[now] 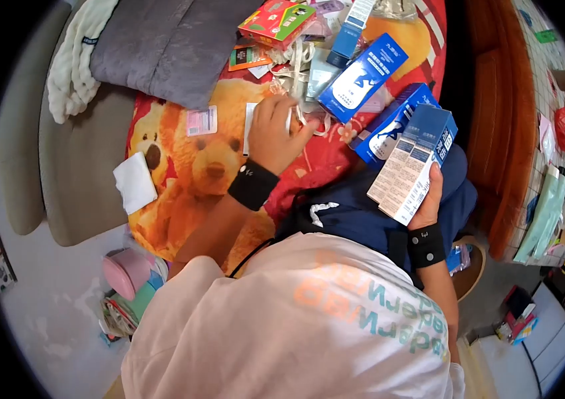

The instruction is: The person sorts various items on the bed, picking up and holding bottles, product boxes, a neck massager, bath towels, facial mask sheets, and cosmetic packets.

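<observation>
Blue and white, the carton in my head view sits grasped in my right hand, tilted above my navy trousers, partly hiding a blue box. My left hand, fingers bent, is over the bear-print blanket, partly covering a white card; I cannot tell whether it holds anything. Another blue box lies farther off.

Smooth cardboard cartons; glossy wood
</observation>
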Demonstrator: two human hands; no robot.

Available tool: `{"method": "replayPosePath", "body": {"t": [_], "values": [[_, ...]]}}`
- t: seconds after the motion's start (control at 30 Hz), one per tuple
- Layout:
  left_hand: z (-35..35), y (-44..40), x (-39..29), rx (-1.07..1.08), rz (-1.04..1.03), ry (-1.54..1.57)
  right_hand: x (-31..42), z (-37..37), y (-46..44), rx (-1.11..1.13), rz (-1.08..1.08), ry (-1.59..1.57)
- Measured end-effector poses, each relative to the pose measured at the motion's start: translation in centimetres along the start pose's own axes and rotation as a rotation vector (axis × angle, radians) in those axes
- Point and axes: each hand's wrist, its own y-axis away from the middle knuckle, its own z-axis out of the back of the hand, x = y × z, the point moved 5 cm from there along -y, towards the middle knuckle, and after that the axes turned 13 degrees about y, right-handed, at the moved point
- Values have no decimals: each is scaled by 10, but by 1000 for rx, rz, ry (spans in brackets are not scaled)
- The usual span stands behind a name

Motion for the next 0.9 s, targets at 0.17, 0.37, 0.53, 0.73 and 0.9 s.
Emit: {"method": "replayPosePath", "body": {"t": [0.17,0.37,0.53,0.73,0.9], "values": [[0,47,40,47,-85,-357,-1,-7,-1,22,-20,61],[29,57,49,186,-246,-57,0,-16,2,71,-43,146],[71,75,63,180,-74,27,-2,-56,-5,348,-72,587],[106,64,154,-319,293,-193,-26,-118,-22,599,-118,832],[70,55,139,-240,179,-290,-37,-121,-29,578,-186,864]]}}
